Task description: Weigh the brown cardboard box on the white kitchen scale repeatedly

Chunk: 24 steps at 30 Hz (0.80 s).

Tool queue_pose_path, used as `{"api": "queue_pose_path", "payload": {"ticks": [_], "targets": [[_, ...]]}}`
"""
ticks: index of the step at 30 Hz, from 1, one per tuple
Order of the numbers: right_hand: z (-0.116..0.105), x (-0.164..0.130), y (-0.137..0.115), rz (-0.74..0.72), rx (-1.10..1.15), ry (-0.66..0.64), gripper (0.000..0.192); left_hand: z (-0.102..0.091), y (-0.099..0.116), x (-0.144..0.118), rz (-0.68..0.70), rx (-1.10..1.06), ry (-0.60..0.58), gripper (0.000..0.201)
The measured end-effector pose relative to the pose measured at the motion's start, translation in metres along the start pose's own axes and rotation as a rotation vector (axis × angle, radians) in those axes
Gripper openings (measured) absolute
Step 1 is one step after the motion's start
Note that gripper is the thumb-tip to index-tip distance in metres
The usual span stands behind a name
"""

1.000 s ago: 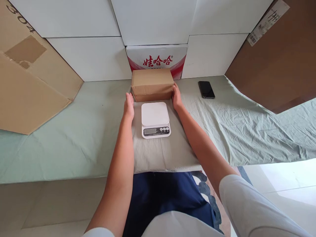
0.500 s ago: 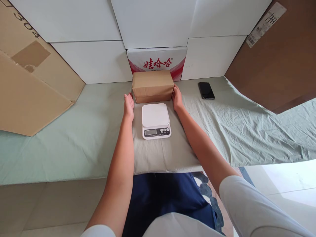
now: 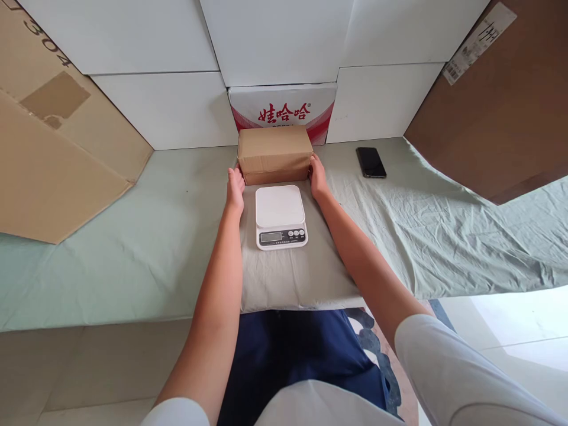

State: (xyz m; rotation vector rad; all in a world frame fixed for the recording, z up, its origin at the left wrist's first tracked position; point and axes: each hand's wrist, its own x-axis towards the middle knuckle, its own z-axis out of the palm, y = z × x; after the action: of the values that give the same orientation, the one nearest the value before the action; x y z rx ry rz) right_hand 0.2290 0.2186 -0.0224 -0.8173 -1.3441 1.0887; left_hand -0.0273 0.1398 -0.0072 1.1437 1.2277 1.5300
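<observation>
A small brown cardboard box (image 3: 276, 155) rests on the cloth toward the back. My left hand (image 3: 235, 184) is against the box's left side, its fingers partly hidden behind the corner. On the opposite side my right hand (image 3: 317, 176) presses the box's right end, fingers curving around behind it. Together the two palms hold the box between them. Just in front of it, between my forearms, lies a white digital kitchen scale (image 3: 280, 207) with a bare platform. Its grey display shows no digits that I can read.
A black phone (image 3: 371, 163) lies on the green cloth (image 3: 146, 236) to the right. Behind the box stands a white carton with red lettering (image 3: 284, 112), below white panels (image 3: 279, 41). Large cardboard sheets flank the surface at left (image 3: 57, 160) and right (image 3: 501, 112).
My left hand has moved slightly right, closing the small gap to the box's side. My right hand has tightened a little against the other end. The box and scale stay in place.
</observation>
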Motion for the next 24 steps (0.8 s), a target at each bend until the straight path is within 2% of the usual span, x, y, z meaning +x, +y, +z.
{"api": "queue_pose_path", "payload": {"ticks": [2, 7, 15, 24], "targets": [[0.001, -0.001, -0.002, 0.006, 0.025, 0.049, 0.064, 0.0, 0.0, 0.0, 0.006, 0.004, -0.007, 0.098], [0.004, -0.002, -0.005, 0.011, 0.028, 0.066, 0.059, 0.0, -0.001, 0.0, 0.015, 0.006, -0.011, 0.101], [0.006, -0.008, -0.015, 0.038, 0.022, 0.035, 0.062, -0.001, -0.003, 0.003, 0.009, 0.005, -0.007, 0.108], [0.014, -0.013, -0.03, 0.001, -0.035, 0.016, 0.076, 0.004, -0.005, 0.002, 0.025, 0.006, -0.001, 0.104]]}}
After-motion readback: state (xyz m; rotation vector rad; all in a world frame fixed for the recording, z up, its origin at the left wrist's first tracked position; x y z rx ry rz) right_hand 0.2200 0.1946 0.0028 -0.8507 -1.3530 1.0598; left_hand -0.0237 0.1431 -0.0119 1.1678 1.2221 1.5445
